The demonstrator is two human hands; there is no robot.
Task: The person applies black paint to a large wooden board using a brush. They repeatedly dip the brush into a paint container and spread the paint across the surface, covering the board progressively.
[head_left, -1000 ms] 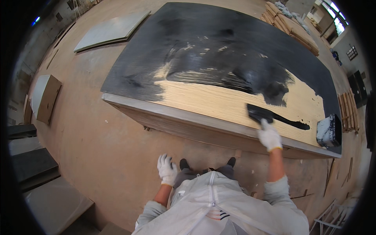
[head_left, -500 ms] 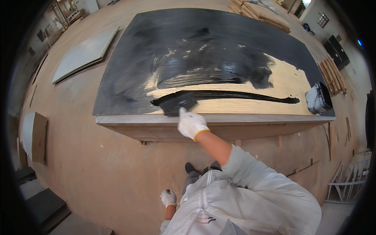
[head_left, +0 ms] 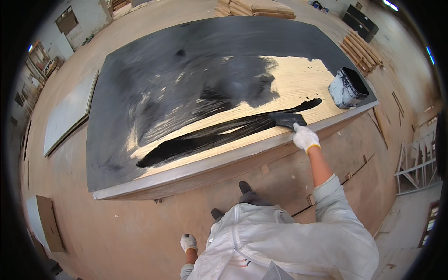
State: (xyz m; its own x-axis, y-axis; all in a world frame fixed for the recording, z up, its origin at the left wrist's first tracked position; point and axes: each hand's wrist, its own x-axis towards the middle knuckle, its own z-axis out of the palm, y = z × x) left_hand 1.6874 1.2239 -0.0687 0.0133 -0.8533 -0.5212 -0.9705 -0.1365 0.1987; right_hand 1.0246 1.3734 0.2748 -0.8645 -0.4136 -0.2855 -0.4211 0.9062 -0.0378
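My right hand (head_left: 306, 136), in a white knit glove with a yellow cuff, is closed round the handle of a wide black paintbrush (head_left: 288, 120). The brush rests on the panel's top near its front edge, towards the right. A wet black paint streak (head_left: 196, 140) runs left from it over bare pale wood grain. The rest of the large panel (head_left: 154, 44) is mostly coated dark, with a pale uncoated area (head_left: 301, 77) at the right. Low beside my body hangs my left hand (head_left: 188, 242), gloved and loosely curled, with dark stains at the fingers and nothing visible in it.
An open paint-smeared container (head_left: 346, 91) stands on the panel's right end. A grey board (head_left: 72, 116) lies on the floor at left, with a box-like piece (head_left: 45, 223) nearer. Wood bundles (head_left: 360, 51) lie beyond the right end, and a metal frame (head_left: 417, 161) is at far right.
My right hand has swept the brush from left to right along the front edge, widening the black streak. The view has turned, and my left hand still hangs low.
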